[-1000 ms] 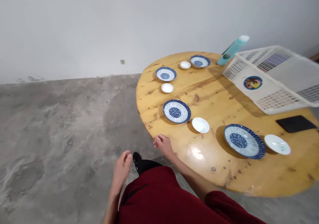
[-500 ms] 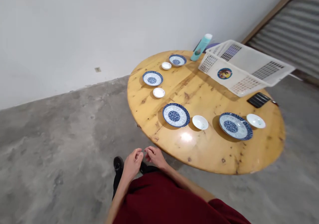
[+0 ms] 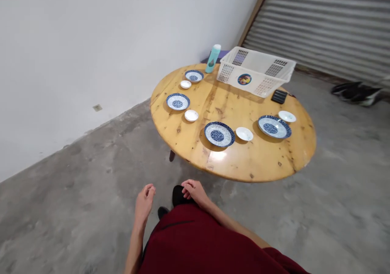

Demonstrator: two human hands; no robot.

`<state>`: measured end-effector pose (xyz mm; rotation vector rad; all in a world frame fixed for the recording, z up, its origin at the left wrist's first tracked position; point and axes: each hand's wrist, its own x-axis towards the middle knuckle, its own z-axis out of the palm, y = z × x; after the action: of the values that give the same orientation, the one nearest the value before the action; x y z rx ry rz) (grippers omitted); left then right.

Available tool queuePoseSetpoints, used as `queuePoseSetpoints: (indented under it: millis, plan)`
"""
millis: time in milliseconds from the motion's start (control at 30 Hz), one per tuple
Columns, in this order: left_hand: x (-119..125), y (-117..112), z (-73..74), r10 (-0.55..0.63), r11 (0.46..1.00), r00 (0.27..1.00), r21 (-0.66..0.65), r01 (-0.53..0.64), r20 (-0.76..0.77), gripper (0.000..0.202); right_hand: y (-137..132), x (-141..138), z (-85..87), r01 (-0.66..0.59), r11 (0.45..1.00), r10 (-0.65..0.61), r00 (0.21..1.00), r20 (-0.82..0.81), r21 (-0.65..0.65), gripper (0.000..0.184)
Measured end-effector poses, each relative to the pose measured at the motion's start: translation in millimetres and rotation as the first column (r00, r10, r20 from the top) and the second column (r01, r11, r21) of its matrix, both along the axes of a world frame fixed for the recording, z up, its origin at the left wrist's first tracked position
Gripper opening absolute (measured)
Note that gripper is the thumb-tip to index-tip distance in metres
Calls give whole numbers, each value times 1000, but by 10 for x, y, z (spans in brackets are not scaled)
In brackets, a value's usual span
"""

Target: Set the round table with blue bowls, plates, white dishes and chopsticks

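My left hand (image 3: 145, 203) hangs in front of my body over the floor, its fingers loosely bent and holding nothing. Across from it, my right hand (image 3: 195, 192) is also empty, its fingers curved and a little apart, just short of the round wooden table (image 3: 231, 166). Neither hand touches anything. Nearest to the hands on the table is a blue-and-white plate (image 3: 219, 134), with a small white bowl (image 3: 244, 134) beside it. To the right stand another patterned plate (image 3: 274, 127) and a white bowl (image 3: 287, 116).
Farther left are two patterned plates (image 3: 178, 102) (image 3: 194, 76) and two small white dishes (image 3: 191, 116) (image 3: 185, 84). A teal bottle (image 3: 213, 58), white plastic basket (image 3: 257, 81) and black ridged object (image 3: 279, 96) are at the back. Dark items (image 3: 356, 93) lie near the shutter (image 3: 319, 26).
My hands have drawn apart, the left one moving leftward. The view has turned right and the table sits farther off. The dishes keep their places on it.
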<state>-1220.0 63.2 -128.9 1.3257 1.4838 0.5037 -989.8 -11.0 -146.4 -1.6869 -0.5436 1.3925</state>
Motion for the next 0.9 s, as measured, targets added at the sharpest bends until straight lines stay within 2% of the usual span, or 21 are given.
queuePoseSetpoints:
  millis: [133, 267, 333, 433, 567, 700, 800, 900]
  plan:
    - [111, 284, -107, -145, 988, 989, -49, 147, 39, 59, 265, -87, 4, 15, 999, -19, 995, 96, 42, 32]
    - [215, 673, -195, -296, 950, 954, -90, 300, 52, 59, 639, -141, -93, -3, 998, -4, 992, 125, 60, 30]
    - [190, 966, -233, -331, 939, 943, -92, 332, 26, 59, 931, -166, -154, 2, 997, -10, 994, 105, 79, 29]
    - [93, 1515, -257, -328, 944, 942, -73, 323, -77, 56, 1514, -172, -199, 76, 989, -87, 993, 76, 127, 29]
    - [86, 2306, -165, -282, 959, 942, -78, 272, -181, 56, 2336, -32, -159, 177, 959, -202, 975, 95, 224, 34]
    - [380, 2959, -1, -329, 944, 925, -62, 323, -191, 55, 2854, 274, -159, 195, 948, -258, 934, 247, 253, 34]
    - [687, 3302, 82, -391, 920, 902, -58, 387, -180, 50, 3001, 509, -212, 227, 949, -287, 906, 309, 218, 33]
    - [963, 3549, 109, -437, 899, 886, -117, 423, -152, 49, 3024, 671, -254, 308, 938, -342, 903, 262, 161, 34]
